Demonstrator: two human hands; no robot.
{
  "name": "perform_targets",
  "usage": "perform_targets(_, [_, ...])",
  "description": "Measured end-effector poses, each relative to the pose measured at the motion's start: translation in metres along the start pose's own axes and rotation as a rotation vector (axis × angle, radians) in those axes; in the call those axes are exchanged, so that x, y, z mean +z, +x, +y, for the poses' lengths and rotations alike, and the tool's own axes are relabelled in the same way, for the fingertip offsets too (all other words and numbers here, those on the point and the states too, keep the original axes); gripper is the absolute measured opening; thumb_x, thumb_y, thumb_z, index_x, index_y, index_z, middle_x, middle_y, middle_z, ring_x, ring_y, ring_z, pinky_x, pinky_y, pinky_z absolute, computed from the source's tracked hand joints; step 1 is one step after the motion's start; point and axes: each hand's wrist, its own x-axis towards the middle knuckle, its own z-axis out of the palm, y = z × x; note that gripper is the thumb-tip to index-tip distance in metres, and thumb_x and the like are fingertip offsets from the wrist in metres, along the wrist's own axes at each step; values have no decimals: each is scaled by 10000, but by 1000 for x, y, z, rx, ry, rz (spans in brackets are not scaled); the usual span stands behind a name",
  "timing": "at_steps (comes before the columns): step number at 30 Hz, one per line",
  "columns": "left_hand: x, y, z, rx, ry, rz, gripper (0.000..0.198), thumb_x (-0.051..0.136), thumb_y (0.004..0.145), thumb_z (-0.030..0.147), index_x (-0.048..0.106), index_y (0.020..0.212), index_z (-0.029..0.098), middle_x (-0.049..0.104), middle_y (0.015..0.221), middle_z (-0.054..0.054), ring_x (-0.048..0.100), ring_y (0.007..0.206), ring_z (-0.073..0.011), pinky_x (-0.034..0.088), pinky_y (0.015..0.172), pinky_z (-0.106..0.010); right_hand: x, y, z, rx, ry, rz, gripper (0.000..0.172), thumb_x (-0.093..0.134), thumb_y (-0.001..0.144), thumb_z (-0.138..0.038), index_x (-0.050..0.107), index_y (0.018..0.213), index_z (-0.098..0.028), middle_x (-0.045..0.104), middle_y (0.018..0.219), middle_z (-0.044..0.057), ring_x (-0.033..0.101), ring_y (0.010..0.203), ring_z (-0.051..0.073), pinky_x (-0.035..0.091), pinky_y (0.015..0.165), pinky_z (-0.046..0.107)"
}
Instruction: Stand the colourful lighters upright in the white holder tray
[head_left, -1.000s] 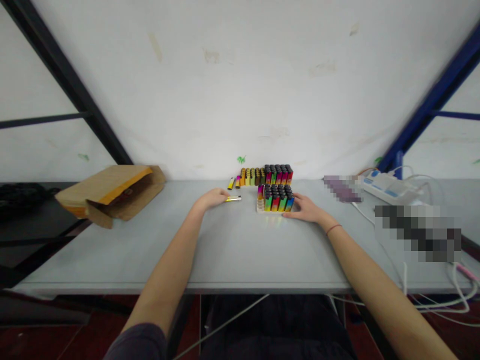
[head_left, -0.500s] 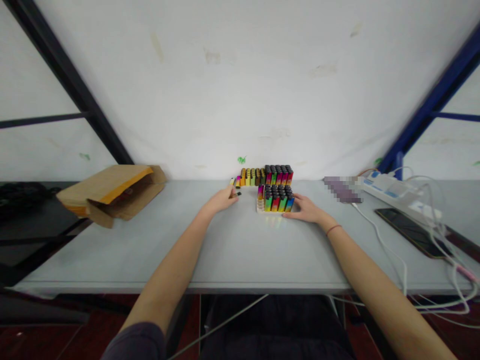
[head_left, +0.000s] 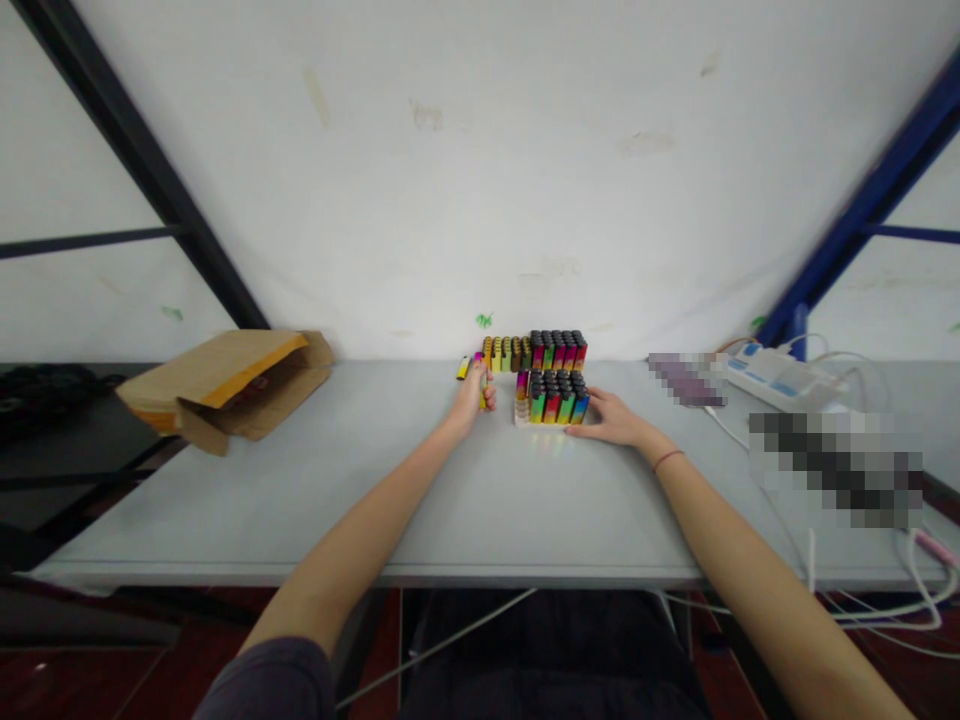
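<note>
My left hand (head_left: 472, 392) is closed round a yellow lighter (head_left: 482, 399), mostly hidden by the fingers. A loose yellow lighter (head_left: 463, 368) lies just behind it, beside a partly covered one with a pink end. My right hand (head_left: 616, 418) grips the right side of a pale tray (head_left: 523, 417), thumb at the front corner. In this tray stand rows of colourful lighters (head_left: 558, 402) with black tops; its left column shows bare slots and one lighter at the back. Behind are another block of black-topped lighters (head_left: 559, 352) and a row of yellowish ones (head_left: 506, 354).
An opened cardboard box (head_left: 225, 385) lies at the left. On the right are a white power strip (head_left: 780, 380), white cables (head_left: 724, 428) and blurred-out objects. A white wall (head_left: 420, 200) rises behind the grey table (head_left: 480, 520).
My left hand has moved right, towards the tray, and turned more upright with the lighter in it. The loose yellow lighter behind it shows more fully. My right hand has stayed on the tray.
</note>
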Motion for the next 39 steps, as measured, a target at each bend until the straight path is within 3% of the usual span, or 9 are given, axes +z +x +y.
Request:
perform_targets(4, [0,-1,2,-21,-48,57,574,406,952,773,390,719,249,302,446,105,258,341,-72,223,395,-193,2,0,2,9,-8,-1,950,707,804,-833,657,1489,-177,604,1562,201,570,1432,449,442,1231,603])
perform_targets(10, [-2,-4,0,-92,-3,126,532,296,1011,642,349,650,255,220,398,91,165,321,-80,138,371,-199,3,0,4,27,-1,7,962,722,791,-828,636,1513,-198,598,1575,184,571,1431,451,445,1225,611])
perform_targets(19, [-3,-3,-6,-20,7,152,520,326,1007,627,366,652,249,208,398,90,123,327,-74,138,372,-195,0,1,0,2,-1,-1,936,703,805,-831,661,1489,-194,618,1554,185,577,1430,443,445,1232,606])
perform_targets(26, [-1,-6,-4,-31,-25,193,523,226,1023,637,370,698,254,225,421,93,172,332,-87,145,377,-189,0,0,-1,13,-15,-2,965,712,797,-834,662,1482,-156,602,1564,207,573,1437,441,438,1245,579])
perform_targets(32, [-1,-7,0,-80,-1,176,478,254,1025,559,359,670,257,225,414,87,166,327,-93,145,374,-201,1,0,0,31,-17,-8,976,706,795,-846,656,1488,-161,603,1561,208,567,1443,440,435,1245,583])
perform_targets(39, [-2,-8,0,-63,-61,162,487,257,1028,585,335,675,259,216,425,98,150,330,-86,119,372,-200,0,0,-1,25,-10,-10,990,701,798,-850,650,1496,-150,589,1574,213,566,1443,441,434,1248,580])
